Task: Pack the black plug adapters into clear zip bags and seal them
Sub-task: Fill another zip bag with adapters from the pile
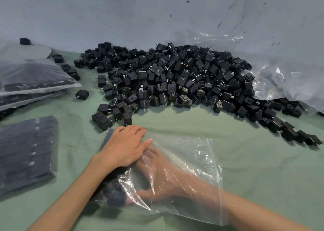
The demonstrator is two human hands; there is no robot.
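In the head view, the clear zip bag (189,162) lies on the green cloth (263,169), on your side of the loose pile of black plug adapters (175,80) and just short of its front edge.

Expect the film to be thin, limp and slippery. It will probably crumple instead of holding a shape, and the prongs may snag it. Each adapter looks like a small, hard, light block, but a loaded bag should sag, so take hold along the stiffer mouth strip where your forearm enters.

Your right hand (157,176) is inside the bag, seen through the film. Its fingers are stretched out toward a dark row of adapters at the closed end, the thumb is spread, and it grips nothing. Your left hand (126,146) rests palm down on top of the bag, with its fingers gently bent over the far corner, pressing and not pinching.

The bag is glossy and wrinkled. The adapters are matte black cubes, some showing socket holes or metal prongs. Filled bags (26,152) lie well to the left of the pile.
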